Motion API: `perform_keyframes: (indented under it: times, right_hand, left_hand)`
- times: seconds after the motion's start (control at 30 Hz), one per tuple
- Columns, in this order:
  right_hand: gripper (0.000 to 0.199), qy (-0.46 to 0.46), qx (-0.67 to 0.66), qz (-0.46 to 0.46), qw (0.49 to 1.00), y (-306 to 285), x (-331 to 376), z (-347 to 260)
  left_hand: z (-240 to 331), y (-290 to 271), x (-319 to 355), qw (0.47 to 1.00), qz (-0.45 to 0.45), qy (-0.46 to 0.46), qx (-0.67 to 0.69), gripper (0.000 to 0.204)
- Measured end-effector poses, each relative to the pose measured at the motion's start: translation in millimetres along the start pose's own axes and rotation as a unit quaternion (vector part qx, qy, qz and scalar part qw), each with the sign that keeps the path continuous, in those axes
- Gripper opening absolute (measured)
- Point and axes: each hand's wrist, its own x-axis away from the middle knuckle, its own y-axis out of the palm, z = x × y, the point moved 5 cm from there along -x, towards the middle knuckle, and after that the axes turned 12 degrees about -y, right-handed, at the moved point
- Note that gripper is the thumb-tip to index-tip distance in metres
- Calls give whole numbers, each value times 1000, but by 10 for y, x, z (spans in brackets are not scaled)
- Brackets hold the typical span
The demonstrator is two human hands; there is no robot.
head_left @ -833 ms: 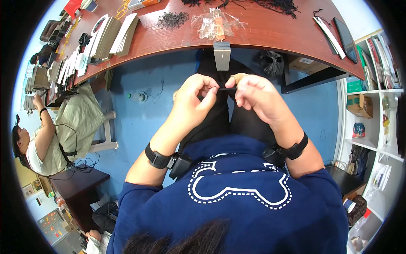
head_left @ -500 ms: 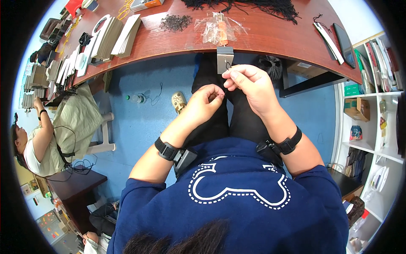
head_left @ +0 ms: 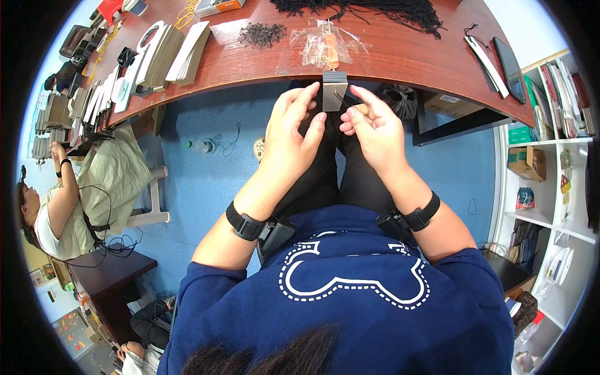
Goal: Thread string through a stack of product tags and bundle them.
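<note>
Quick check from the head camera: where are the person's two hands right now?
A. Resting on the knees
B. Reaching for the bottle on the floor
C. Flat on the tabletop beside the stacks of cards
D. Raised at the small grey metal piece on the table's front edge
D: the left hand and the right hand are both up either side of the grey metal piece at the front edge of the wooden table.

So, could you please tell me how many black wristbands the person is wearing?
2: one wristband on the left forearm, below the left hand, and another wristband on the right forearm, below the right hand. Each one's underside is hidden.
</note>
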Motion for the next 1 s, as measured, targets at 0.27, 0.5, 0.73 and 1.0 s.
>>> perform_keyframes:
  times: [0.27, 0.5, 0.73, 1.0]
  right_hand:
    - [38, -2, 9, -25, 1000, 57, 40, -42]
    - [34, 17, -7, -28, 999, 78, 46, -56]
    - [11, 88, 18, -43, 995, 58, 89, -124]
    - [19, 112, -54, -66, 990, 25, 77, -118]
  left_hand:
    - [-21, 38, 10, 999, 3, -2, 44, 39]
    - [23, 41, -87, 1000, 11, -21, -4, 21]
    - [-20, 105, -193, 987, 4, -97, 130, 16]
    - [234, 29, -18, 994, -34, 105, -1, 14]
